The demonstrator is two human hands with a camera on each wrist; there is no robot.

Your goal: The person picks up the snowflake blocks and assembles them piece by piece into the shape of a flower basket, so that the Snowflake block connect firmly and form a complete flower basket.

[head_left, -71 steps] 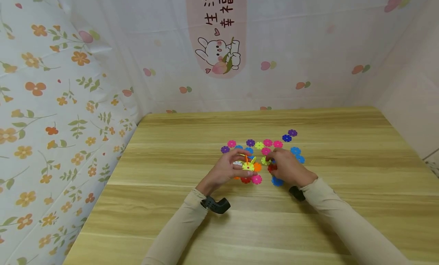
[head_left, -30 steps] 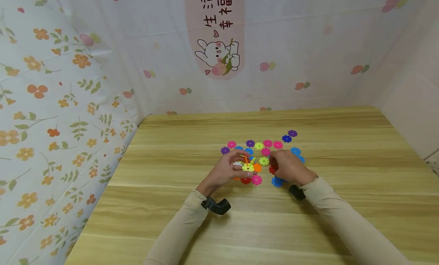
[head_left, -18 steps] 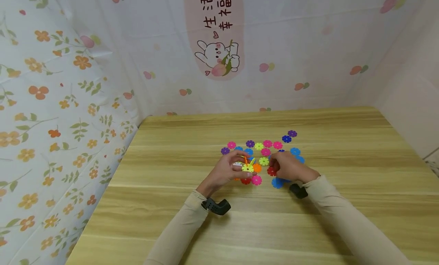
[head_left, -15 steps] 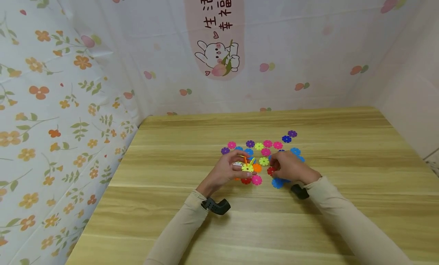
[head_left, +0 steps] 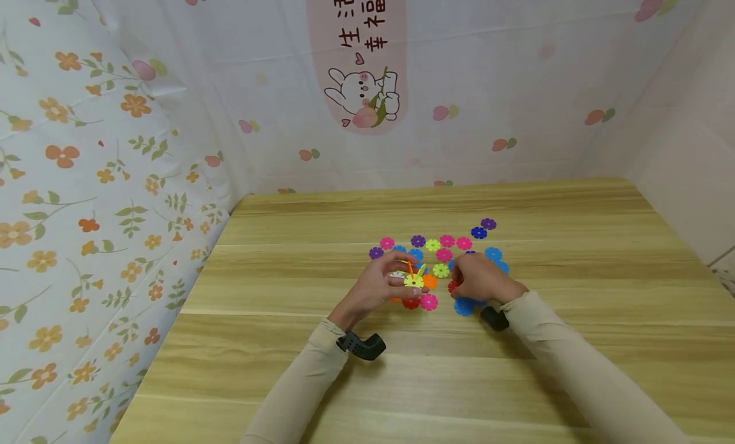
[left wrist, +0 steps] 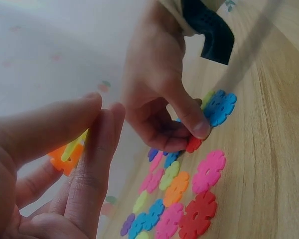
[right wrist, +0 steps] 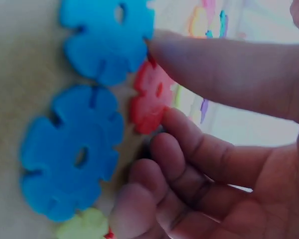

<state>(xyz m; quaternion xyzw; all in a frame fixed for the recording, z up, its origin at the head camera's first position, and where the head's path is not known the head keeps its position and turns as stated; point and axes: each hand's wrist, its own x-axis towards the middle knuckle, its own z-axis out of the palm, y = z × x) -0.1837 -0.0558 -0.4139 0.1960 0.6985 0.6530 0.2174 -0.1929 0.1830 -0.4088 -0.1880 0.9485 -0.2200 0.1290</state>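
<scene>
2 blue notched discs point(right wrist: 60, 144) lie on our bench point(head_left: 379, 393) beside the red disc point(right wrist: 148, 99) our right grip point(head_left: 484, 278) pinches; our left grip point(head_left: 376, 288) pinches a raised yellow disc point(head_left: 410, 283) bearing 2 upright pieces point(head_left: 410, 270).

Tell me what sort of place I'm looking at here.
Likely a small indoor tabletop workspace, curtained off: a wood-grain table, a pale rabbit-print cloth hanging behind it, and a floral cloth hanging on its left.
</scene>
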